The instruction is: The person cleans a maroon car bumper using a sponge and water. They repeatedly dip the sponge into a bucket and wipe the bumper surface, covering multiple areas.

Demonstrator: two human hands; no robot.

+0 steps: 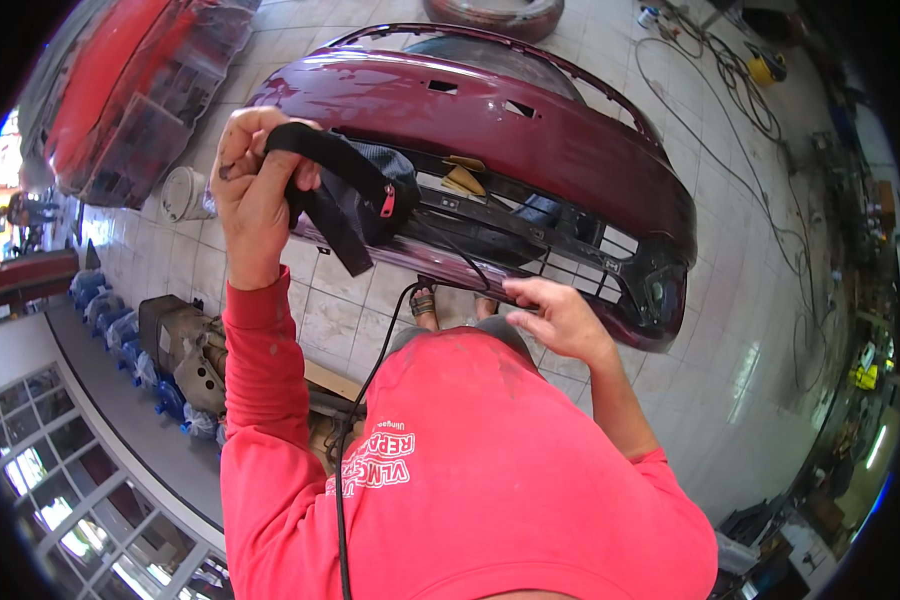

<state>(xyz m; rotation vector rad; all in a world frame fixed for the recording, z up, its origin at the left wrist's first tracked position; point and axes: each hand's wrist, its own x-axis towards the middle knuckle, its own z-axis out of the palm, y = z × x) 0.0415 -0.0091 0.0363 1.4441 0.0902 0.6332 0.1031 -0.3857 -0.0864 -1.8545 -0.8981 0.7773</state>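
Note:
In my raised left hand (253,180) is a small black waist bag (370,185) with a red zip pull. My fingers are closed round its wide black strap (320,150), and the strap's loose end hangs below. A thin black cord runs from near the bag towards my right hand (558,316). That hand hovers at the near edge of a dark red car bumper (610,160), fingers and thumb apart, with nothing visible in it. The bumper lies before me on the tiled floor, just beyond my feet. Two folded yellowish pieces (463,180) rest on its inner black grille.
A black cable (380,350) hangs down along my front. A white bucket (182,194) and a plastic-covered red car part (120,90) are at the left. Blue water bottles (120,335) line the left wall. Loose hoses (715,150) trail over the right floor. A tyre (495,15) lies behind.

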